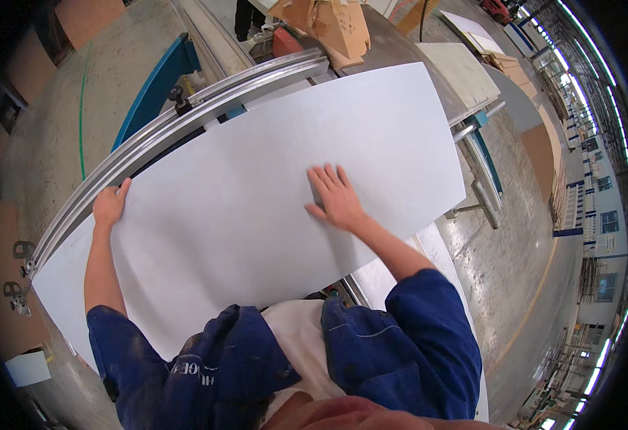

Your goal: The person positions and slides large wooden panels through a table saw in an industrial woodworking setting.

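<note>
A large white rectangular panel (256, 179) lies flat on a saw table, its far long edge against a long metal fence rail (206, 104). My left hand (109, 204) grips the panel's far left edge next to the rail, fingers curled over it. Flat on the panel's top, right of its middle, my right hand (337, 197) presses down with fingers spread. Blue sleeves cover both my upper arms.
A blue machine arm (152, 86) rises behind the rail. Cardboard pieces (328, 25) and stacked boards (464, 68) lie at the far side. A person's legs (246, 18) stand at the top. Concrete floor (500, 244) runs along the right, with tall racks beyond.
</note>
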`<state>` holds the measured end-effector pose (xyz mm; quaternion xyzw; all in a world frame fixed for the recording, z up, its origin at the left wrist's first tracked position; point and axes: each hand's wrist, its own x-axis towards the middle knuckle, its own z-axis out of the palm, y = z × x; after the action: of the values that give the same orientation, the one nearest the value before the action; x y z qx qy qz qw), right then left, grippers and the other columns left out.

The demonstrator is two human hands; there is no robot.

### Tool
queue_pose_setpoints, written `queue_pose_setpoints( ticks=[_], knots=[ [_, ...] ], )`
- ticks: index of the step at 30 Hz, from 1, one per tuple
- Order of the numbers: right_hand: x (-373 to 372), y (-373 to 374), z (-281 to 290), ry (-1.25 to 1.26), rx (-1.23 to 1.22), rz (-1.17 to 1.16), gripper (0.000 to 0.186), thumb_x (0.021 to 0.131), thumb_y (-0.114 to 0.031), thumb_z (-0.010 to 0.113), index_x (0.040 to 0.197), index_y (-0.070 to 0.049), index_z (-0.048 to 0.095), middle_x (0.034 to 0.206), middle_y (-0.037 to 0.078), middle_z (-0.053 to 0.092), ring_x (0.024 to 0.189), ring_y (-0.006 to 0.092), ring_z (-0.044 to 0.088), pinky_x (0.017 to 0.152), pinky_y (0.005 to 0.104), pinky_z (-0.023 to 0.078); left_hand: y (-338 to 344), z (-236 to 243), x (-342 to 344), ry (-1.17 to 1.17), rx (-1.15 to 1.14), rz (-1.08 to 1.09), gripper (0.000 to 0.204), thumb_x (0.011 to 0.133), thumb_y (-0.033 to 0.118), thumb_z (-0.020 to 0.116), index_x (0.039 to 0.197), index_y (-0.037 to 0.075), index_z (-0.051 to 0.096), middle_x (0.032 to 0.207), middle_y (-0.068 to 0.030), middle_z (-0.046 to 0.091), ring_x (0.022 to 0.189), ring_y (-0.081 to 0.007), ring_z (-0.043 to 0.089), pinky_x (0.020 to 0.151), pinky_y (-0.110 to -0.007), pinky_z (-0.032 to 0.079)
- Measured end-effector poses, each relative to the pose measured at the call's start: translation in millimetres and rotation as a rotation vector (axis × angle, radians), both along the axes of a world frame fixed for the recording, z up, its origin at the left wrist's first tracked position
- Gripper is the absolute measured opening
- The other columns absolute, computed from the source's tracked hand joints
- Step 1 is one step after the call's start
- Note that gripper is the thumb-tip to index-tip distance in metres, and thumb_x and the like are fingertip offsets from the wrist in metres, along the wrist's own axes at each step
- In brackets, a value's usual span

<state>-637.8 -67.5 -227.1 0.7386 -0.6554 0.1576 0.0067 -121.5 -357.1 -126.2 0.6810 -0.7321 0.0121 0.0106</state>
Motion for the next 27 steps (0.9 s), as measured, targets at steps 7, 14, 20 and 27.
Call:
queue_pose_setpoints(
  ticks=[7,14,20,27],
  knots=[
    [13.2,107.9,-46.1,-0.028,0.164,-0.147,0.084,0.094,-0.049,0.06,0.157,-0.002,0.03,0.157,0.02,0.041,0.149,0.0392,0.033,0.126,0.0534,0.016,39.2,-9.0,-9.3,0.203,-0.235,-0.21,0.051,0.097,0.05,0.062,0.114,0.003,0.073,0.112,-0.0219,0.072,0.108,-0.04,0.068,0.094,-0.046,0.052],
    [2.8,122.4,-73.3,-0.078,0.187,-0.058,0.083,0.095,-0.052,0.056,0.156,-0.001,0.032,0.158,0.019,0.04,0.149,0.0392,0.033,0.126,0.053,0.015,282.8,-107.6,38.6,0.626,-0.158,0.093,0.034,0.099,0.026,0.067,0.12,-0.001,0.069,0.112,-0.0194,0.072,0.102,-0.0276,0.069,0.093,-0.039,0.051],
    [-0.3,137.7,-60.4,-0.035,0.23,0.14,0.098,0.087,-0.063,0.063,0.156,-0.001,0.033,0.157,0.018,0.041,0.149,0.0398,0.031,0.125,0.0568,0.013,464.1,-204.4,97.3,1.311,-0.283,1.442,0.049,0.094,0.043,0.073,0.113,-0.002,0.066,0.108,-0.0095,0.069,0.097,-0.0249,0.065,0.086,-0.034,0.053],
    [-5.9,148.7,-56.4,0.015,0.27,0.284,0.12,0.071,-0.078,0.068,0.157,-0.002,0.033,0.155,0.017,0.044,0.148,0.0396,0.032,0.126,0.0575,0.013,416.4,-207.1,47.9,2.309,-0.047,1.168,0.063,0.102,0.058,0.052,0.143,0.01,0.053,0.146,-0.0052,0.055,0.134,-0.028,0.05,0.112,-0.043,0.042]
  ],
)
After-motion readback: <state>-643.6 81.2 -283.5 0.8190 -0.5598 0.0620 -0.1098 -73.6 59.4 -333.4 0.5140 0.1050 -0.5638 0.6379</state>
